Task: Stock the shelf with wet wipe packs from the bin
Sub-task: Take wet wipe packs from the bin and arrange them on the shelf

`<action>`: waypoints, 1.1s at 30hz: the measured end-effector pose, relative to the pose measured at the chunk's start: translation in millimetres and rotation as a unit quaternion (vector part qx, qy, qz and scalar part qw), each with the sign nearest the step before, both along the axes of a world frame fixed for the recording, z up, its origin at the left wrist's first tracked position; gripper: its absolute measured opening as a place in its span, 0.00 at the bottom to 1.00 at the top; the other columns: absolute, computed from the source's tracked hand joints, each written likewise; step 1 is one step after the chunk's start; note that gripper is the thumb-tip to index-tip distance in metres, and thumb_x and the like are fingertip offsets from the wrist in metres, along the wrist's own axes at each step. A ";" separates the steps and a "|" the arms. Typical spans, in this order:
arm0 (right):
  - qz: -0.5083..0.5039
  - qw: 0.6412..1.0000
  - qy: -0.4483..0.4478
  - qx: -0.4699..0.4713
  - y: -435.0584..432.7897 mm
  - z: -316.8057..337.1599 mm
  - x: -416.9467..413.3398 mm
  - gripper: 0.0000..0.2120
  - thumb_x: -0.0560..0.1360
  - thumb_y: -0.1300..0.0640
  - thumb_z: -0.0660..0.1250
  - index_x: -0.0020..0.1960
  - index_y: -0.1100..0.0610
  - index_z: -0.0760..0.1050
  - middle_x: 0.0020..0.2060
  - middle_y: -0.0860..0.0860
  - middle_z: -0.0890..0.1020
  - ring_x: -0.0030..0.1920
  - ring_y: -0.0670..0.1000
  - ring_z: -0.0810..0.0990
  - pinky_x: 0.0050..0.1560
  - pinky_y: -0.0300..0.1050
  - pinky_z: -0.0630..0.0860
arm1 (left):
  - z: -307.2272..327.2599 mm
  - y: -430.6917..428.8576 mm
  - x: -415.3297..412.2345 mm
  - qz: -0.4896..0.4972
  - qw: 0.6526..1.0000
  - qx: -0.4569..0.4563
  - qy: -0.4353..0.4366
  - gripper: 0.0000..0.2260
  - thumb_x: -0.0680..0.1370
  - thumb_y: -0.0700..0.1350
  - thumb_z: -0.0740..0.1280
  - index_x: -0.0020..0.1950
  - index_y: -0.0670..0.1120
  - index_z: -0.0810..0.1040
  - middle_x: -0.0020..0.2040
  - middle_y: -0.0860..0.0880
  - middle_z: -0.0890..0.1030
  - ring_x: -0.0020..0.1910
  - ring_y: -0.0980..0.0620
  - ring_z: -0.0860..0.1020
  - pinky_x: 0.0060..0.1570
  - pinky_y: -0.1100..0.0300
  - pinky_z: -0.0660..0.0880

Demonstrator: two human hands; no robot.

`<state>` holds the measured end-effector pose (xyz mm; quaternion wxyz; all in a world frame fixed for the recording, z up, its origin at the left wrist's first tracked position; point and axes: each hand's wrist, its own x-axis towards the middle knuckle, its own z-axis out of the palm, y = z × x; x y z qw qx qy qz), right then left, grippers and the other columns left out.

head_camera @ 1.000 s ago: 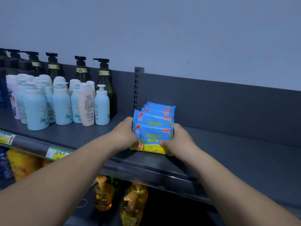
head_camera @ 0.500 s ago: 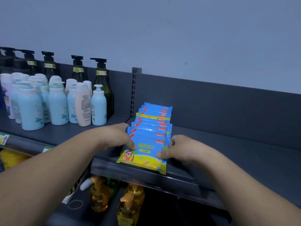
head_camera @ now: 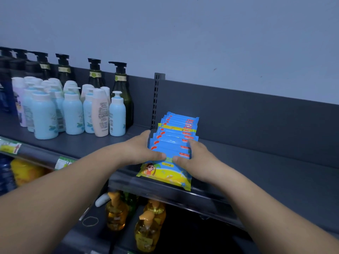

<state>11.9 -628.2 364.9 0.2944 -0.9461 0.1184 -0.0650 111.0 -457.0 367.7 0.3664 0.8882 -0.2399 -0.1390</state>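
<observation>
Wet wipe packs (head_camera: 174,142) stand in a tight front-to-back row on the grey shelf (head_camera: 256,171), just at four o'clock of the slotted upright post (head_camera: 156,99). The foremost pack leans forward over the shelf lip. Only the top edges of the packs behind it show, and their print is too small to read.

The left hand (head_camera: 139,151) lies against the row's nine o'clock side and the right hand (head_camera: 198,158) against its three o'clock side. On both hands the fingers are fairly straight along the pack ends and the thumbs press on the front pack's face, squeezing the row between them rather than closing round any pack. The thumbs hide the middle of that front pack.

At ten o'clock of the row stand pale blue bottles (head_camera: 73,114), with dark pump bottles (head_camera: 120,88) behind them; the leftmost are cut off by the frame. At six o'clock, on the dim lower shelf, are amber pump bottles (head_camera: 146,231) and a rubber band (head_camera: 90,221).
</observation>
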 end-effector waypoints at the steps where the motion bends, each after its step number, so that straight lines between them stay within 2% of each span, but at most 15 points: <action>1: -0.009 0.999 -0.011 -0.029 2.7 1.3 0.1 0.33 0.71 0.38 0.66 0.71 0.48 0.62 0.67 0.48 0.68 0.64 0.52 0.73 0.63 0.54 0.73 | 1.6 3.6 -2.5 0.001 0.999 0.013 -0.033 0.48 0.70 0.58 0.74 0.79 0.49 0.46 0.76 0.51 0.60 0.72 0.52 0.64 0.69 0.57 0.63; 3: -0.014 0.996 -0.031 -0.085 11.3 3.9 0.4 0.38 0.73 0.36 0.63 0.77 0.49 0.54 0.74 0.49 0.60 0.72 0.54 0.64 0.69 0.57 0.66 | 4.4 11.2 -8.0 0.002 0.995 0.031 -0.097 0.48 0.70 0.60 0.72 0.79 0.50 0.45 0.78 0.50 0.53 0.75 0.51 0.58 0.71 0.57 0.60; 6: -0.004 0.985 -0.027 -0.168 29.0 7.6 -3.1 0.36 0.77 0.38 0.59 0.78 0.50 0.50 0.78 0.50 0.51 0.77 0.55 0.52 0.74 0.56 0.56 | 5.8 25.4 -15.7 0.007 0.984 0.038 -0.174 0.46 0.71 0.61 0.70 0.79 0.50 0.46 0.78 0.51 0.54 0.75 0.53 0.57 0.68 0.61 0.58; 13: 0.052 0.967 -0.071 -0.239 82.2 8.0 -5.6 0.32 0.79 0.42 0.57 0.78 0.50 0.50 0.78 0.50 0.49 0.78 0.53 0.48 0.75 0.55 0.49 | 11.6 84.4 -36.4 0.031 0.952 0.088 -0.293 0.45 0.71 0.63 0.69 0.79 0.48 0.48 0.78 0.50 0.56 0.76 0.52 0.56 0.72 0.57 0.57; 16: 0.079 0.960 -0.089 -0.252 111.5 8.9 -7.0 0.32 0.80 0.43 0.57 0.78 0.50 0.49 0.78 0.50 0.49 0.78 0.54 0.47 0.76 0.56 0.49 | 13.8 117.1 -48.1 0.045 0.944 0.107 -0.308 0.45 0.71 0.63 0.68 0.79 0.49 0.48 0.78 0.51 0.55 0.76 0.51 0.57 0.72 0.55 0.58; 19: 0.109 0.953 -0.100 -0.263 147.0 6.7 -9.3 0.32 0.80 0.43 0.58 0.78 0.51 0.50 0.78 0.51 0.50 0.78 0.55 0.48 0.75 0.56 0.50 | 12.7 151.2 -61.9 0.064 0.941 0.123 -0.308 0.44 0.72 0.62 0.68 0.79 0.49 0.48 0.78 0.50 0.56 0.73 0.48 0.62 0.69 0.56 0.61; 23: 0.155 0.945 -0.097 -0.271 198.7 -1.0 -15.1 0.31 0.80 0.43 0.57 0.78 0.51 0.50 0.78 0.51 0.51 0.77 0.55 0.49 0.76 0.56 0.49 | 5.1 203.7 -76.7 0.092 0.935 0.150 -0.309 0.45 0.72 0.64 0.67 0.79 0.48 0.48 0.78 0.50 0.54 0.76 0.52 0.55 0.72 0.56 0.56; 28: 0.203 0.944 -0.062 -0.252 261.0 -21.0 -23.1 0.31 0.80 0.43 0.57 0.78 0.51 0.51 0.78 0.51 0.50 0.78 0.55 0.47 0.76 0.56 0.48 | -13.3 268.9 -98.3 0.124 0.932 0.178 -0.290 0.45 0.72 0.63 0.68 0.79 0.46 0.48 0.78 0.48 0.54 0.77 0.51 0.54 0.73 0.57 0.54; 33: 0.236 0.943 -0.026 -0.233 314.0 -57.0 -29.5 0.31 0.80 0.43 0.58 0.78 0.52 0.52 0.78 0.51 0.51 0.78 0.55 0.48 0.76 0.55 0.48 | -43.2 324.9 -114.9 0.140 0.937 0.193 -0.256 0.45 0.71 0.64 0.68 0.79 0.46 0.49 0.78 0.49 0.54 0.77 0.51 0.54 0.73 0.55 0.55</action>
